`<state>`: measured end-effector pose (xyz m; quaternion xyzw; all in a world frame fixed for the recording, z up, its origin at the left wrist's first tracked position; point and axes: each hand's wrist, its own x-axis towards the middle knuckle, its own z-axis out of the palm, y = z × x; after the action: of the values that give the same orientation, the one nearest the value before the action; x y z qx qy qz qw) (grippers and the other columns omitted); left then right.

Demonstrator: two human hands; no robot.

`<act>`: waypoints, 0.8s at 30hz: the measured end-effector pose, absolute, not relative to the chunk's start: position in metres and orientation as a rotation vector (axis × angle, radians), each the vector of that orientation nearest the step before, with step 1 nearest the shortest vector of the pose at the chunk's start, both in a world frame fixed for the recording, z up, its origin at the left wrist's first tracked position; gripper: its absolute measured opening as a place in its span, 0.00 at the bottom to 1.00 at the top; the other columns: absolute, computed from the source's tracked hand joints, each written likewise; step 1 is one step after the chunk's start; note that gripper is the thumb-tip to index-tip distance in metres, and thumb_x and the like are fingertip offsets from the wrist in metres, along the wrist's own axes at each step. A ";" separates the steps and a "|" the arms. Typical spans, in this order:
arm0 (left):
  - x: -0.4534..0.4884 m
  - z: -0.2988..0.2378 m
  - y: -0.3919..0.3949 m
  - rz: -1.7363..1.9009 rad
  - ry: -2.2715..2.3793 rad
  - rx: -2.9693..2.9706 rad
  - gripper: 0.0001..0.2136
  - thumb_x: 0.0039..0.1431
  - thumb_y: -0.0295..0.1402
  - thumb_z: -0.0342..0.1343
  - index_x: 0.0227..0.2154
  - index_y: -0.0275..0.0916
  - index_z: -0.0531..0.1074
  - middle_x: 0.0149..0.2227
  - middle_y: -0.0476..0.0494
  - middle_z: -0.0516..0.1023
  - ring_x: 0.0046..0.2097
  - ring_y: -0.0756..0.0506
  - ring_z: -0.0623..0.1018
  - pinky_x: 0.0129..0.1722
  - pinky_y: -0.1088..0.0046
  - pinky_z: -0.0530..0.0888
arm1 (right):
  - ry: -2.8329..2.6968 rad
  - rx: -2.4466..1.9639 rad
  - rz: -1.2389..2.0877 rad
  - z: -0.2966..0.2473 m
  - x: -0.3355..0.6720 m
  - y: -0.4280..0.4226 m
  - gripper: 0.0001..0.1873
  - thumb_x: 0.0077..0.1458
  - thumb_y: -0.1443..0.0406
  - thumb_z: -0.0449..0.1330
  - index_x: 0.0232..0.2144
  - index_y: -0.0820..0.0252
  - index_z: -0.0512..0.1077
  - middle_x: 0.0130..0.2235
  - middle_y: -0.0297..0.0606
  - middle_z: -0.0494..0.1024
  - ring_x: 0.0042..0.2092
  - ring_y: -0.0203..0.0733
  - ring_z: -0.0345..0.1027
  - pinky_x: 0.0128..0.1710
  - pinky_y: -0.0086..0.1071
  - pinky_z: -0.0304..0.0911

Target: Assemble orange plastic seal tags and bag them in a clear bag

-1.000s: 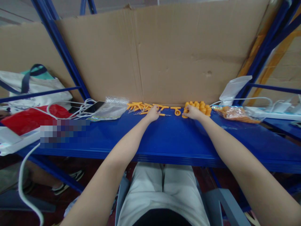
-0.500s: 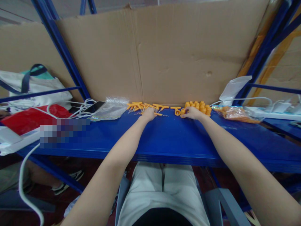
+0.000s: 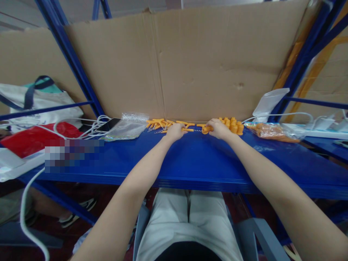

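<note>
My left hand point(image 3: 175, 133) is closed on an orange plastic rod with a ridged end point(image 3: 189, 129), which points right. A thin metal spring point(image 3: 198, 130) sticks out from the rod's tip. My right hand point(image 3: 219, 129) pinches a round orange cap-like piece point(image 3: 207, 129), facing the spring at a small distance; its fingertips are partly hidden. Behind and left of my left hand lies a pile of branched orange parts point(image 3: 156, 123) with loose springs. Several orange knobbed caps point(image 3: 236, 127) stand grouped just right of my right hand.
A blue shelf point(image 3: 195, 159) carries everything, backed by a cardboard sheet point(image 3: 201, 61). A clear plastic bag point(image 3: 126, 127), a dark phone point(image 3: 108, 124) and white cables lie at left. At right is a bag of orange parts point(image 3: 272, 131). Blue posts stand on both sides.
My left hand has moved right with the rod and its spring. My right hand has shifted slightly left, with the cap-like piece, so the two hands are closer together.
</note>
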<state>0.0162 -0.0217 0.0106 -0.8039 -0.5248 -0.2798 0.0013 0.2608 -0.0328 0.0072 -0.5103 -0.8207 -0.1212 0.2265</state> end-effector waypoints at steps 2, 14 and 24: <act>0.017 0.011 -0.023 -0.856 -1.637 -2.512 0.09 0.53 0.33 0.62 0.38 0.41 0.80 0.40 0.40 0.81 0.48 0.38 0.77 0.48 0.65 0.71 | -2.276 -1.380 -0.326 0.009 0.256 -0.036 0.14 0.47 0.71 0.59 0.39 0.58 0.74 0.43 0.44 0.75 0.47 0.51 0.68 0.48 0.41 0.61; 0.011 0.008 -0.015 -0.987 -1.663 -2.577 0.05 0.49 0.30 0.64 0.32 0.40 0.79 0.30 0.45 0.80 0.41 0.42 0.78 0.47 0.68 0.73 | -2.324 -1.305 -0.240 0.011 0.244 -0.043 0.18 0.52 0.68 0.58 0.46 0.61 0.76 0.43 0.45 0.74 0.43 0.47 0.69 0.46 0.37 0.63; 0.024 0.007 -0.023 -0.934 -1.722 -2.644 0.19 0.48 0.27 0.66 0.43 0.39 0.68 0.30 0.48 0.75 0.34 0.45 0.78 0.39 0.71 0.73 | -2.348 -1.273 -0.180 0.006 0.240 -0.042 0.22 0.55 0.66 0.58 0.53 0.56 0.75 0.46 0.45 0.72 0.43 0.47 0.71 0.47 0.38 0.65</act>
<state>0.0238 -0.0229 0.0072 -0.8012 -0.5220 -0.2829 -0.0744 0.2398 -0.0419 0.0055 -0.4628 -0.8535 -0.0653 0.2301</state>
